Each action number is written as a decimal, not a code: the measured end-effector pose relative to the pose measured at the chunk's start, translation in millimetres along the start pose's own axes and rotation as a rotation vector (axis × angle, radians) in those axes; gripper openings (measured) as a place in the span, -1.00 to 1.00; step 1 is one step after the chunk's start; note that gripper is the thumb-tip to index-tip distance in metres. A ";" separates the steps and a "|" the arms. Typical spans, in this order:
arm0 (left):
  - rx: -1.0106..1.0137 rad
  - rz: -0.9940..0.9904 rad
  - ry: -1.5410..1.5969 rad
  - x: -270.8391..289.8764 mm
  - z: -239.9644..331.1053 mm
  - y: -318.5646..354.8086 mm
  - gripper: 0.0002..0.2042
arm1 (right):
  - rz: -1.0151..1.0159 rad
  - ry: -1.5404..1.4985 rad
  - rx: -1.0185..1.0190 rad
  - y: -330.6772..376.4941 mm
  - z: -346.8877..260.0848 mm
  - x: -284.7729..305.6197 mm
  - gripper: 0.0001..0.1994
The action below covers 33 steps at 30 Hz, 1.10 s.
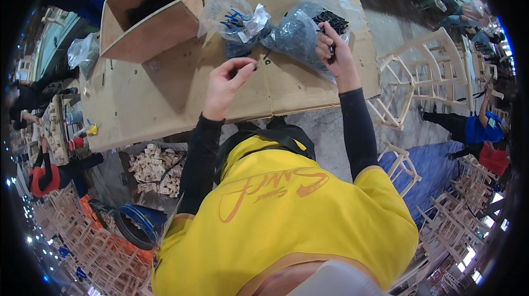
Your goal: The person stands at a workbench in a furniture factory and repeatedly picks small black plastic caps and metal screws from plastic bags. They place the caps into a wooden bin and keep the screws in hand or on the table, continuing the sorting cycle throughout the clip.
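Over the table, my left hand (227, 84) is closed in a pinch, with a small dark piece at its fingertips too small to name. My right hand (337, 56) curls round several small black bolt-like pieces (332, 49), beside the mouth of an open clear plastic bag (300, 34). More slim black bolt-like pieces (333, 19) show in that bag's opening. Left of it stands another clear bag (220, 14) with blue handwriting and a crumpled label, dark contents at its bottom. Both bags rest on the cardboard-covered table (220, 100). A few small loose dark pieces lie near my left hand.
An open wooden box (140, 37) with dark contents stands at the table's far left, a clear bag (84, 53) beside it. Wooden chair frames (424, 73) stand to the right. A bin of wood blocks (157, 166) sits below left. Other people work farther off on both sides.
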<state>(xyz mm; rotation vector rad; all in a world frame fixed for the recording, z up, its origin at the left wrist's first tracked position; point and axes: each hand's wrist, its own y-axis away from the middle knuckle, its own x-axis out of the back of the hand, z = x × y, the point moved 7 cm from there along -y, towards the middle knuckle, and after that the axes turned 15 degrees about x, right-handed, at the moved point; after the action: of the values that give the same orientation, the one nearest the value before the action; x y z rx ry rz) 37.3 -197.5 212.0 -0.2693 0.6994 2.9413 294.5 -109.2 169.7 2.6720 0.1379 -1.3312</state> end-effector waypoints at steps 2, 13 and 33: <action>-0.103 -0.015 -0.061 -27.2 22.4 -4.1 -0.85 | -0.006 -0.033 -0.064 17.8 19.4 -18.4 -0.80; -0.326 0.132 -0.332 -39.6 2.0 -10.2 -0.84 | 0.258 -0.517 -0.363 83.7 114.1 -61.1 -0.84; -0.481 0.265 -0.561 -4.9 9.5 19.8 -0.89 | 0.339 -0.520 -0.445 113.3 159.5 -69.7 -0.83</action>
<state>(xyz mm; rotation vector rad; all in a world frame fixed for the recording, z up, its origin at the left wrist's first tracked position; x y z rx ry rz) 37.8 -211.1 229.8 0.6416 -0.0559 3.1438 144.3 -250.0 141.5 1.8275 -0.0721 -1.5948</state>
